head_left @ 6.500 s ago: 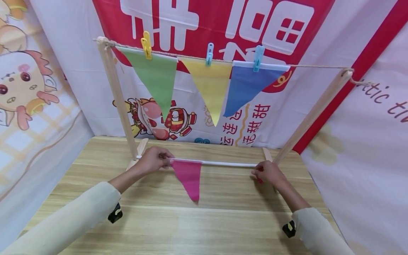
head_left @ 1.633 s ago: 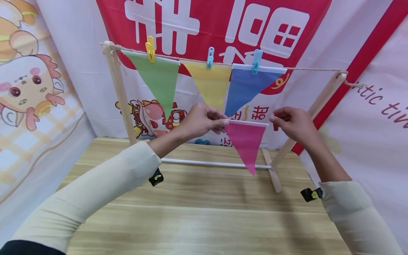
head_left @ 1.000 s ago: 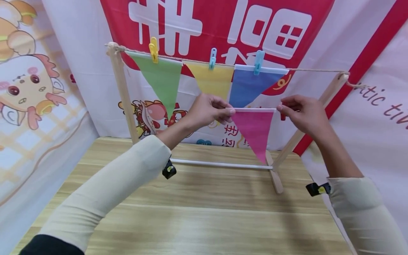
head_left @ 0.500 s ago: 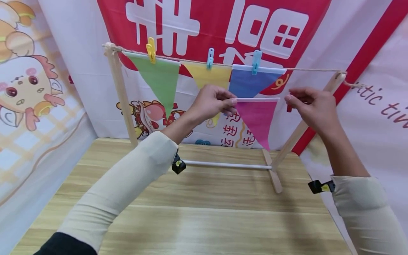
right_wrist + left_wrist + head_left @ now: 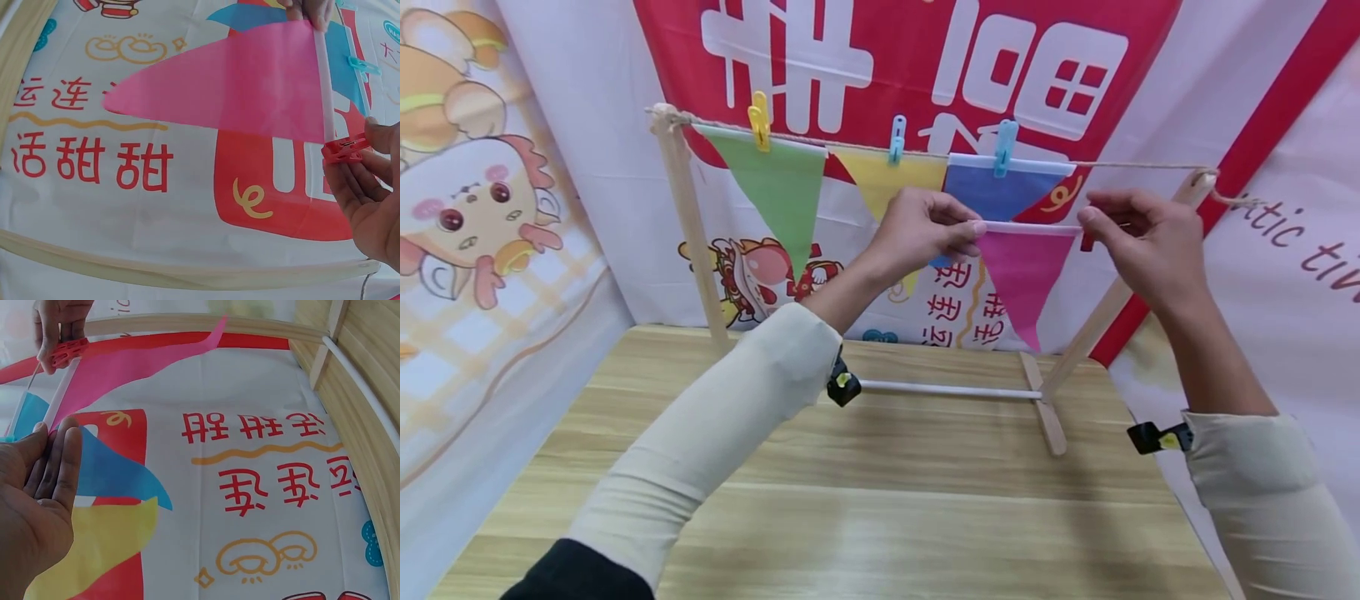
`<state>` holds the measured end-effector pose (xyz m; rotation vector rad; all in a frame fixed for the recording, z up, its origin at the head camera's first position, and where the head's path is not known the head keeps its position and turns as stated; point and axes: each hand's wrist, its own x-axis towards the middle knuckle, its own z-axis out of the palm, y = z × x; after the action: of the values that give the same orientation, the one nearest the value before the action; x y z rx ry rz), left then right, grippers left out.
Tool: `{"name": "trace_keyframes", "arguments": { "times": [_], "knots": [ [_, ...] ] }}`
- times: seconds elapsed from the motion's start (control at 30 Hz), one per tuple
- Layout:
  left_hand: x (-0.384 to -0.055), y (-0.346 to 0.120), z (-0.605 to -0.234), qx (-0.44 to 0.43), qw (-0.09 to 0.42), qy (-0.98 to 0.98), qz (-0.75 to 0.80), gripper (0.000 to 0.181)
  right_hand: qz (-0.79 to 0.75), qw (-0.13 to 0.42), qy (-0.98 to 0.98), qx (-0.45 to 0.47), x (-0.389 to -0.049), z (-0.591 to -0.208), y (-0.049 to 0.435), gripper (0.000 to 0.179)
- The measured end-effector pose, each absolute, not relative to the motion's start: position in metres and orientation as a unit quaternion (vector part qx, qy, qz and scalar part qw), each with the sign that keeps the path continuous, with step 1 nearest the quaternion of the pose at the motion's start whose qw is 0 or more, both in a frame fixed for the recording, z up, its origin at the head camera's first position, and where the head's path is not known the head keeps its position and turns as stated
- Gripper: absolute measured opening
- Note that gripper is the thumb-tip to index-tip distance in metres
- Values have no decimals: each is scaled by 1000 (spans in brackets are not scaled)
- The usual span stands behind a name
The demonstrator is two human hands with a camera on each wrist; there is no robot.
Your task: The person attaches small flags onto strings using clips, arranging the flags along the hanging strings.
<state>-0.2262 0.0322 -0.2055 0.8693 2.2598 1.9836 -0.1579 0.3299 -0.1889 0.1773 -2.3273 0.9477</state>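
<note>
My left hand [image 5: 925, 229] pinches the left corner of a pink pennant [image 5: 1026, 271] by its white top band. The pennant hangs in front of the blue pennant [image 5: 992, 187], its tip bent. In my right hand [image 5: 1153, 250] is a red clothespin [image 5: 345, 149], pinched between thumb and fingers. Its nose lies at the pennant's right corner; whether it bites the cloth I cannot tell. Above both hands runs a twine line [image 5: 1138, 165]. Green [image 5: 778, 179], yellow [image 5: 891, 175] and blue pennants hang there from a yellow clothespin [image 5: 759, 122] and two light-blue clothespins [image 5: 1005, 148].
Two wooden posts, left [image 5: 688, 233] and right [image 5: 1086, 337], hold up the twine. A white rod [image 5: 951, 389] spans low between them, above the wooden table [image 5: 887, 475]. Printed cloth [image 5: 917, 50] hangs close behind the frame.
Over the last seconds both hands have risen from near the white rod, lifting the pink pennant to just below the twine. In the last second it has moved further up and right.
</note>
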Motion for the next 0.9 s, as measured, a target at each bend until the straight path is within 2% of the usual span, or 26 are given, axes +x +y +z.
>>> {"name": "trace_keyframes", "arguments": {
  "times": [0.37,0.9],
  "knots": [
    [-222,43,-190,274,2,719,639,20,377,376,-844,61,-150,-169,323,42],
    [-214,62,-171,291,1,733,614,26,391,415,-818,78,-144,-140,309,36]
  ]
}}
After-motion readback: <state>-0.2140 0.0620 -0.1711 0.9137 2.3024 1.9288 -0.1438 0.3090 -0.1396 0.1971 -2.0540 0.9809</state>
